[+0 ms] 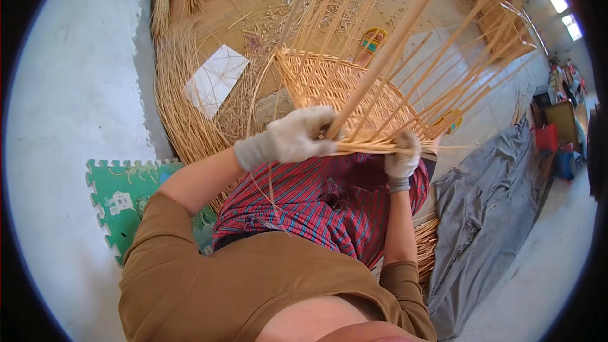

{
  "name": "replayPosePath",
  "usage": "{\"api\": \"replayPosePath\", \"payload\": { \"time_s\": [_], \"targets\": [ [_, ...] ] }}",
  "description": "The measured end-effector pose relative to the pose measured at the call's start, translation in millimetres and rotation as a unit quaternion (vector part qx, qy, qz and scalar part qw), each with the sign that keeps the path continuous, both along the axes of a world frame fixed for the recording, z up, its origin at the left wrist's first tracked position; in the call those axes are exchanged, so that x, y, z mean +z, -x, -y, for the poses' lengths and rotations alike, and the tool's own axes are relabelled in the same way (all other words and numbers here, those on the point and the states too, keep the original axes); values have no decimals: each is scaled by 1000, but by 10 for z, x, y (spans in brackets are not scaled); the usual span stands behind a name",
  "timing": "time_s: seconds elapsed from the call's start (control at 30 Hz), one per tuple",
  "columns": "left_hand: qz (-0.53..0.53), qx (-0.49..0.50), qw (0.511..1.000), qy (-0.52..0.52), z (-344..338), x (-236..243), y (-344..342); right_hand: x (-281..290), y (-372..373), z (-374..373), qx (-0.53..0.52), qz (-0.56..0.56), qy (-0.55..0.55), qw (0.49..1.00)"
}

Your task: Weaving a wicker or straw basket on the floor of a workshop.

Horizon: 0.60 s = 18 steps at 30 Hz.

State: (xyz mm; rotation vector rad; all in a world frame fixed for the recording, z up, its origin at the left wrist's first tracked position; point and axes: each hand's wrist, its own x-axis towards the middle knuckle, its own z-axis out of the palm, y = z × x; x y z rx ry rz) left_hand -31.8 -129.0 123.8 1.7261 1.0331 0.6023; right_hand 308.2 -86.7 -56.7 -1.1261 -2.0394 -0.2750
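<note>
While its near edge (pixel 365 148) is clamped by left hand (pixel 303 134) and right hand (pixel 403 154), a wicker basket (pixel 339 85) is held just past the lap (pixel 297 196).
Head view: edge is run left to right between both grips, stakes (pixel 375 66) are angled up and away; floor (pixel 529 259) is covered by reeds (pixel 177 114) left, grey cloth (pixel 487 190) right.

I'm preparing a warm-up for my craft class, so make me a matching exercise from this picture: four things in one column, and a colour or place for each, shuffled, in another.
Column 1
1. Wickerwork
2. Interlocking foam mat
3. Rumpled cloth on the floor
4. Flat rectangular sheet

Column 2
A. Grey, to the person's right
B. White
C. At the gloved left hand and right hand
D. Green, to the person's left

Right pairs: 1-C, 2-D, 3-A, 4-B
</note>
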Motion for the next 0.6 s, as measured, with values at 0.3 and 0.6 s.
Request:
{"api": "replayPosePath", "payload": {
  "time_s": [0.3, 0.6],
  "targets": [
    [195, 92, 974, 67, -268, -691, 566, 547, 270, 334, -24, 134, 34, 990],
    [148, 104, 967, 180, -1372, -1251, 372, 964, 1154, 320, -101, 66, 91, 988]
  ]
}}
